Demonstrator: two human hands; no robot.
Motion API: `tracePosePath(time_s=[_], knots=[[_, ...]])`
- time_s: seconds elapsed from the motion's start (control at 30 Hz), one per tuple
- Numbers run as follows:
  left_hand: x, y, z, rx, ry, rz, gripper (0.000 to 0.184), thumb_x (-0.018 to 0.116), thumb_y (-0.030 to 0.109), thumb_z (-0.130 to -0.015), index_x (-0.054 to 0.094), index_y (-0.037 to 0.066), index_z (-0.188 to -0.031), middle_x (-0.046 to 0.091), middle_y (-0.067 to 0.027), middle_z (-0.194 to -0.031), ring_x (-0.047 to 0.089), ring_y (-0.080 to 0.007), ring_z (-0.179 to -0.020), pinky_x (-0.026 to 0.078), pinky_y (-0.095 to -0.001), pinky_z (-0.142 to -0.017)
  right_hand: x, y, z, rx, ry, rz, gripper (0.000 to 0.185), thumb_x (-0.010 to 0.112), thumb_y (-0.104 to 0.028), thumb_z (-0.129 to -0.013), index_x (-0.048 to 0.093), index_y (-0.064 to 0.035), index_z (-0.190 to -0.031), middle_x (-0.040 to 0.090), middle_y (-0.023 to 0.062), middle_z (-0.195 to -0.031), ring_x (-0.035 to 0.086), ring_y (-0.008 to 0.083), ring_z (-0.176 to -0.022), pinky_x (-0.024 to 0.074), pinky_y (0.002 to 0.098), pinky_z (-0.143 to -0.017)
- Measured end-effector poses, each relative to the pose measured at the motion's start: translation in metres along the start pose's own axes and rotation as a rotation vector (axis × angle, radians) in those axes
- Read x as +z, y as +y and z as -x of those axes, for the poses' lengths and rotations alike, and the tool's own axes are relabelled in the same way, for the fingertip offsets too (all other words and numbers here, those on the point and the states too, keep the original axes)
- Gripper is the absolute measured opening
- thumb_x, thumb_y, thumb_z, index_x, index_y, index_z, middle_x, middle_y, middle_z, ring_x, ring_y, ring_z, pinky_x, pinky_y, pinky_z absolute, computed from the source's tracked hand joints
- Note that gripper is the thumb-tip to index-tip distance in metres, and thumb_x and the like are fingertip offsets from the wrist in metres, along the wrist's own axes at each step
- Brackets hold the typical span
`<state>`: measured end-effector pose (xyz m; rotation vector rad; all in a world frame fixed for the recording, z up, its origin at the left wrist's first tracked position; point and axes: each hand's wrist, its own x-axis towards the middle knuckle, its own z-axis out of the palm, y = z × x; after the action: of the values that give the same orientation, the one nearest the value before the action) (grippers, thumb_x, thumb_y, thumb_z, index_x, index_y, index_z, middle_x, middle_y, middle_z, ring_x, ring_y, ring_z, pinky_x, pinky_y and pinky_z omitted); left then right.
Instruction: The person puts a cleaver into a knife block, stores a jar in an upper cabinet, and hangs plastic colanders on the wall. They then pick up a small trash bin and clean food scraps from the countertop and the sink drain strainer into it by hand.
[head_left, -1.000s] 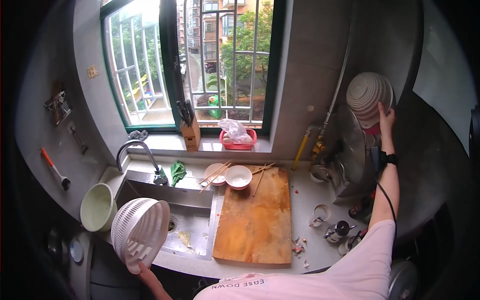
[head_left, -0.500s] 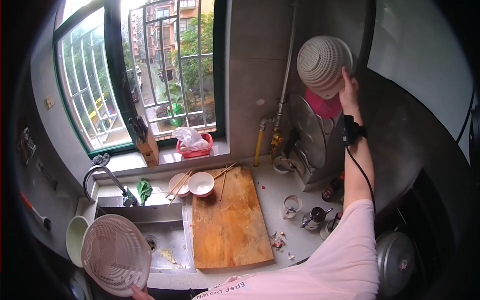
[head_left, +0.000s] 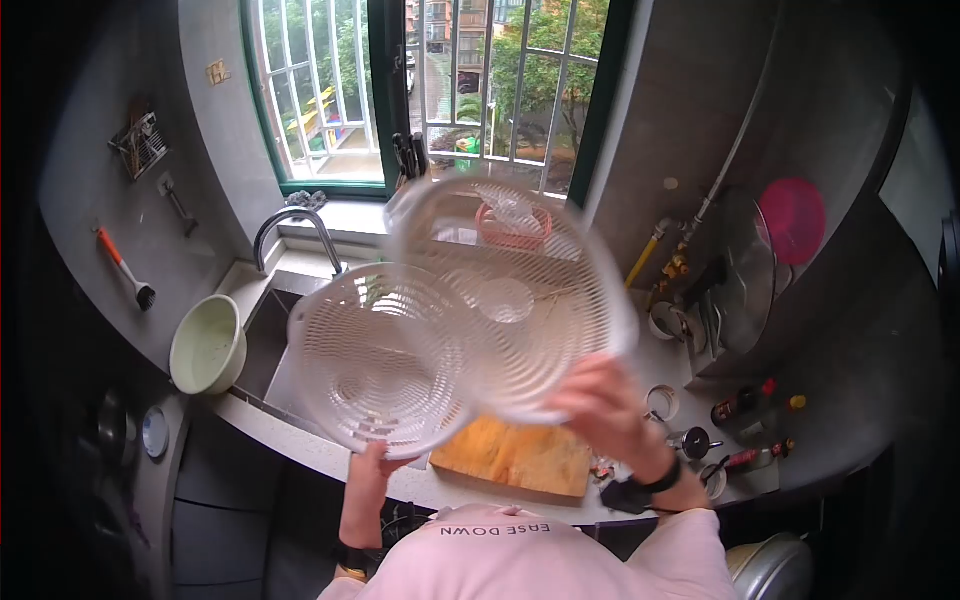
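Left-hand grip (head_left: 370, 470): clamped on the near rim of the left colander (head_left: 350, 345), which is held above the sink (head_left: 262, 350) and the front of the table (head_left: 245, 418). Right-hand grip (head_left: 605, 408): blurred, but closed on the near right rim of the right colander (head_left: 575, 300). The right colander, also blurred, is held over the cutting board (head_left: 510, 458) and overlaps the right part of the left colander in view; whether the two touch cannot be told.

Surrounding items, left to right: an orange-handled brush (head_left: 123, 265) hangs on the left wall, below a wire rack (head_left: 140, 148). A pale green basin (head_left: 215, 338) is positioned just left of the sink. A curved faucet (head_left: 297, 215) rises behind the sink. Knife handles (head_left: 408, 155) stand before the window. The cutting board lies on the table, its near end exposed below the colanders. Right of the board, a metal pot (head_left: 692, 442) stands near several bottles (head_left: 745, 403). A pink round object (head_left: 793, 222) is at far right.
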<state>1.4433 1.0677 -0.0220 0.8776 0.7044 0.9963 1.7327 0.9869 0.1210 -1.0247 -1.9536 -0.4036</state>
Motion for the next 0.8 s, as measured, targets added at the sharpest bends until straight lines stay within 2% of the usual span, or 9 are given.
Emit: tracePosePath(time_s=[0.1,0.2,0.3,0.47,0.57,0.63,0.7,0.73,0.8], knots=[[0.010,-0.003,0.001,-0.143,-0.132,-0.014,0.048,0.045,0.023,-0.090,0.034,-0.006,-0.126,0.049,-0.0173,-0.121,0.054,-0.0292,-0.107,0.051,-0.0432,-0.084,0.064,-0.013,0.020,-0.084,-0.163,-0.077,0.032,0.069,-0.015,-0.064,0.061,-0.0081,-0.094,0.055,0.0027,-0.081,0.055,0.0206,-0.081,0.0456,0.0345,-0.076],[0.020,0.008,0.008,-0.149,-0.269,0.022,0.052,0.046,0.032,-0.091,0.034,-0.003,-0.128,0.048,-0.0165,-0.123,0.053,-0.0282,-0.108,0.050,-0.0432,-0.085,0.089,-0.020,0.028,-0.089,-0.284,-0.127,0.034,0.066,-0.021,-0.071,0.060,-0.0103,-0.103,0.054,0.0046,-0.089,0.054,0.0215,-0.086,0.0453,0.0367,-0.079],[0.015,0.005,0.004,-0.273,-0.125,0.056,0.046,0.045,0.030,-0.092,0.038,0.001,-0.126,0.051,-0.0146,-0.120,0.055,-0.0284,-0.105,0.052,-0.0429,-0.082,0.069,-0.020,0.020,0.046,-0.297,-0.250,0.047,0.068,-0.031,-0.073,0.057,-0.0099,-0.114,0.052,0.0092,-0.098,0.052,0.0241,-0.095,0.0440,0.0380,-0.083],[-0.017,-0.016,0.008,-0.229,-0.043,0.072,0.038,0.044,0.025,-0.092,0.041,0.003,-0.123,0.055,-0.0140,-0.114,0.060,-0.0276,-0.096,0.056,-0.0399,-0.073,-0.055,0.059,0.009,0.213,0.156,0.295,0.032,0.069,-0.017,-0.072,0.058,-0.0066,-0.100,0.055,0.0100,-0.097,0.053,0.0284,-0.090,0.0437,0.0363,-0.079],[-0.041,-0.026,0.003,-0.276,-0.007,0.114,0.047,0.056,0.030,-0.085,0.042,0.006,-0.123,0.055,-0.0124,-0.113,0.061,-0.0260,-0.092,0.058,-0.0383,-0.068,-0.156,0.107,0.013,0.307,0.517,0.707,0.022,0.063,-0.013,-0.079,0.058,-0.0048,-0.099,0.059,0.0093,-0.090,0.055,0.0240,-0.087,0.0443,0.0339,-0.076],[-0.047,-0.026,-0.001,-0.269,0.008,0.104,0.048,0.056,0.031,-0.084,0.042,0.006,-0.123,0.056,-0.0123,-0.113,0.061,-0.0261,-0.093,0.058,-0.0384,-0.068,-0.214,0.136,0.027,0.532,0.630,0.710,0.023,0.059,-0.016,-0.083,0.058,-0.0049,-0.103,0.057,0.0091,-0.086,0.057,0.0172,-0.072,0.0468,0.0305,-0.063],[-0.049,-0.025,-0.004,-0.256,0.013,0.088,0.049,0.056,0.031,-0.084,0.042,0.006,-0.123,0.056,-0.0123,-0.113,0.061,-0.0261,-0.093,0.058,-0.0384,-0.068,-0.265,0.181,0.055,0.563,0.649,0.920,0.022,0.059,-0.018,-0.083,0.059,-0.0047,-0.102,0.060,0.0098,-0.077,0.059,0.0210,-0.065,0.0474,0.0322,-0.059],[-0.049,-0.024,-0.005,-0.251,0.016,0.086,0.049,0.057,0.031,-0.084,0.042,0.006,-0.123,0.056,-0.0123,-0.113,0.061,-0.0262,-0.093,0.058,-0.0385,-0.068,-0.278,0.185,0.060,0.724,0.593,0.958,0.025,0.058,-0.023,-0.083,0.061,-0.0036,-0.100,0.061,0.0107,-0.067,0.061,0.0248,-0.063,0.0477,0.0343,-0.058],[-0.050,-0.023,-0.007,-0.239,0.021,0.078,0.049,0.057,0.031,-0.084,0.041,0.006,-0.123,0.056,-0.0123,-0.113,0.061,-0.0263,-0.093,0.058,-0.0385,-0.068,-0.301,0.209,0.092,0.874,0.341,1.077,0.033,0.055,-0.027,-0.086,0.057,-0.0010,-0.106,0.062,0.0084,-0.065,0.059,0.0212,-0.054,0.0445,0.0316,-0.053]])
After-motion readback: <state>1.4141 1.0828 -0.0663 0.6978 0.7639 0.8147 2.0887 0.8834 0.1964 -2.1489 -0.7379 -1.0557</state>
